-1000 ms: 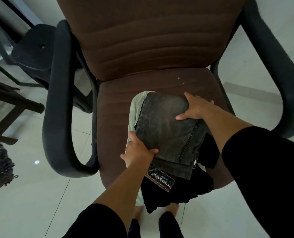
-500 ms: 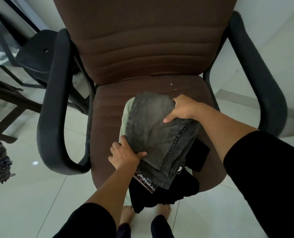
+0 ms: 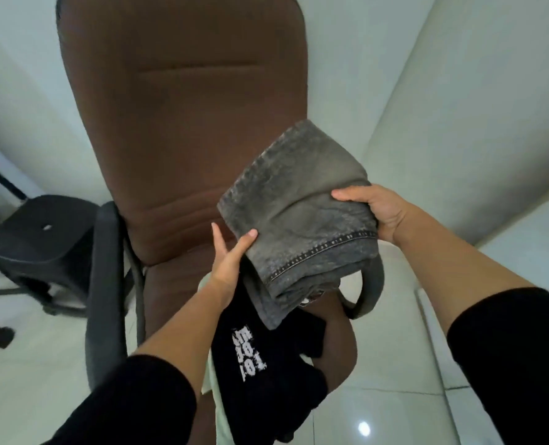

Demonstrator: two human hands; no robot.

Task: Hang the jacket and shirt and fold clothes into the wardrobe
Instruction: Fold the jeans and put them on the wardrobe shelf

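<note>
Above brown chair [image 3: 183, 130], hands grip folded jeans [image 3: 298, 216] (gray denim).

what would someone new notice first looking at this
Probably the folded grey jeans held up mid-frame, the left hand at their near left edge and the right hand gripping the right side. Behind stands a tall brown office chair, and a black garment with white lettering hangs below the jeans.

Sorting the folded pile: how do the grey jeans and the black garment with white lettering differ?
The grey jeans are faded denim, held up by the left hand and right hand; the black garment is darker, printed, and lower down, over the chair seat. Both look folded.
</note>
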